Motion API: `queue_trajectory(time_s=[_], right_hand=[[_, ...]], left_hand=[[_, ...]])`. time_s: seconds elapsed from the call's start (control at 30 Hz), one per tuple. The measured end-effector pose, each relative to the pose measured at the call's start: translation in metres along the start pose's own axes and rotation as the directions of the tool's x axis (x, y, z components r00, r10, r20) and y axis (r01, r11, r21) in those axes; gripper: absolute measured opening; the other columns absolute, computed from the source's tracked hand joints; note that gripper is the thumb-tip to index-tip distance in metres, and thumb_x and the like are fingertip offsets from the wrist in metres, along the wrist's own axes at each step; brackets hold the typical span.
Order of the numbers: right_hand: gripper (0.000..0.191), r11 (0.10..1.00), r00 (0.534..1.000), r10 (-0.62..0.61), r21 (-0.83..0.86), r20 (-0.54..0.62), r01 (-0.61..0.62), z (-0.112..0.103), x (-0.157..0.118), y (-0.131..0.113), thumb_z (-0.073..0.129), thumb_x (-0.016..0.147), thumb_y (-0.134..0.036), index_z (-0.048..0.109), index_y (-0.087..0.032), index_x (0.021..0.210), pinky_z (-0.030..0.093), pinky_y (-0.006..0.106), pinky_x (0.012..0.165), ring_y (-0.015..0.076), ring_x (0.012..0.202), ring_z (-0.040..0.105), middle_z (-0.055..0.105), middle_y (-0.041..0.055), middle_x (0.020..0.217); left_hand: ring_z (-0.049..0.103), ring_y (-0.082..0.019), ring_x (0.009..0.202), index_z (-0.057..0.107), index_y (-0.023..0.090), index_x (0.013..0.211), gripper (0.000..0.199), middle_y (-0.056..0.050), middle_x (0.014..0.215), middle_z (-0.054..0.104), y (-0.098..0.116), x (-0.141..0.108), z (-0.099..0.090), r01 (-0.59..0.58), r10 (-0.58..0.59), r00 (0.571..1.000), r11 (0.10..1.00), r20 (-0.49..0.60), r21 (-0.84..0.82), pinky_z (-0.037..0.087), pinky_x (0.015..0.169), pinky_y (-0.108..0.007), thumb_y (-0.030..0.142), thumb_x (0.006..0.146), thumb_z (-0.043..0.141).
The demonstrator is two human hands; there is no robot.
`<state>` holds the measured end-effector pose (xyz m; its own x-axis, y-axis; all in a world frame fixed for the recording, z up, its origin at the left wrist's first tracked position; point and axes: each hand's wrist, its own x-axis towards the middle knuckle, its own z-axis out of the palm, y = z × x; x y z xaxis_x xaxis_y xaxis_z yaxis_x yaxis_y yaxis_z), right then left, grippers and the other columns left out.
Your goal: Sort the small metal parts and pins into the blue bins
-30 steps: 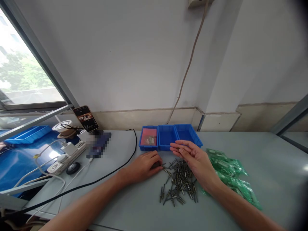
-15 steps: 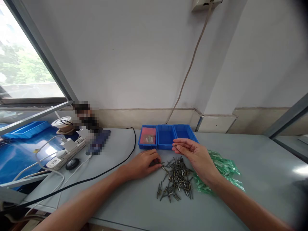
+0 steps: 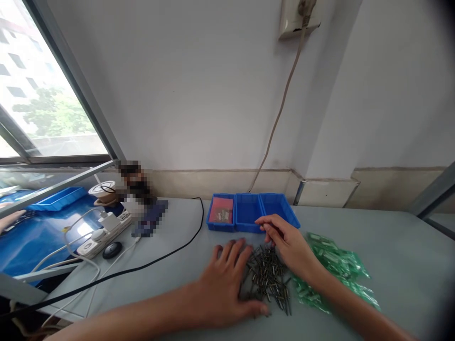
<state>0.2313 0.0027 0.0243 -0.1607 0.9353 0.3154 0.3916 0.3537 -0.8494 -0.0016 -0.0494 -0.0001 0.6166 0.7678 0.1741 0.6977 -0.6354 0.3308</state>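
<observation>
A loose pile of metal blind rivets (image 3: 270,274) lies on the grey table. Over the pile's left edge, my left hand (image 3: 227,289) is spread flat with fingers apart, covering some rivets. My right hand (image 3: 286,241) is above the pile's far side, at the front of the middle blue bin (image 3: 249,226). Its thumb and index finger pinch a small dark piece, apparently a blind rivet, mostly hidden by the fingers. Several green plastic bags (image 3: 336,260) lie to the right of the pile, partly behind my right forearm.
A left blue bin (image 3: 221,226) holds a pink sheet and small pieces; a right blue bin (image 3: 279,206) adjoins the middle one. A black cable (image 3: 156,258) crosses the table at left, near a power strip (image 3: 103,237) and a black puck (image 3: 112,250). Another person's hand (image 3: 12,219) shows far left.
My left hand has opened out from curled fingers and shifted toward me over the rivets. My right hand stays pinched by the middle bin. The camera view has tilted up slightly.
</observation>
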Motion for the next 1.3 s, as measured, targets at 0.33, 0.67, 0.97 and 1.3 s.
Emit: queue_trajectory(time_s=[0.33,0.67,0.97,1.3], right_hand=[[0.043,0.992,0.993,0.079,0.107,-0.086,-0.069,0.001,0.004,0.012,0.057,0.1,-0.061,0.075,-0.024,0.112,0.052,0.034,0.063,0.0202,0.065,0.06,0.073,0.0052,0.09],[0.04,0.823,0.963,0.269,0.518,0.006,-0.234,0.008,0.0,0.003,0.072,0.093,-0.06,0.072,-0.023,0.108,0.034,0.027,0.051,0.0118,0.053,0.039,0.046,-0.0059,0.068],[0.033,0.992,0.993,0.042,0.125,-0.109,-0.028,0.015,-0.013,0.017,0.063,0.103,-0.049,0.066,-0.028,0.127,0.053,0.037,0.086,0.0235,0.094,0.065,0.069,0.0046,0.104],[0.035,0.967,0.982,0.141,0.232,-0.129,-0.109,0.013,-0.013,0.018,0.069,0.097,-0.059,0.069,-0.025,0.104,0.048,0.033,0.063,0.0179,0.067,0.057,0.068,0.0024,0.089]], left_hand=[[0.047,-0.041,0.143,0.039,0.024,0.16,0.086,-0.017,0.159,0.051,-0.005,0.022,0.02,-0.148,0.146,0.987,0.988,-0.061,-0.032,0.032,0.121,-0.065,0.077,0.096,0.058],[0.059,-0.029,0.123,0.054,0.024,0.143,0.049,-0.009,0.137,0.065,-0.039,0.042,-0.008,-0.348,0.347,0.938,0.936,0.023,0.056,0.044,0.105,-0.042,0.056,0.107,0.059],[0.058,-0.026,0.113,0.06,0.025,0.135,0.038,-0.007,0.128,0.066,-0.046,0.036,-0.007,-0.271,0.271,0.962,0.963,-0.019,0.004,0.044,0.1,-0.04,0.05,0.106,0.062],[0.059,-0.026,0.109,0.063,0.023,0.134,0.035,-0.009,0.123,0.066,-0.053,0.034,-0.007,-0.241,0.238,0.969,0.97,-0.063,-0.043,0.047,0.098,-0.039,0.045,0.107,0.063]])
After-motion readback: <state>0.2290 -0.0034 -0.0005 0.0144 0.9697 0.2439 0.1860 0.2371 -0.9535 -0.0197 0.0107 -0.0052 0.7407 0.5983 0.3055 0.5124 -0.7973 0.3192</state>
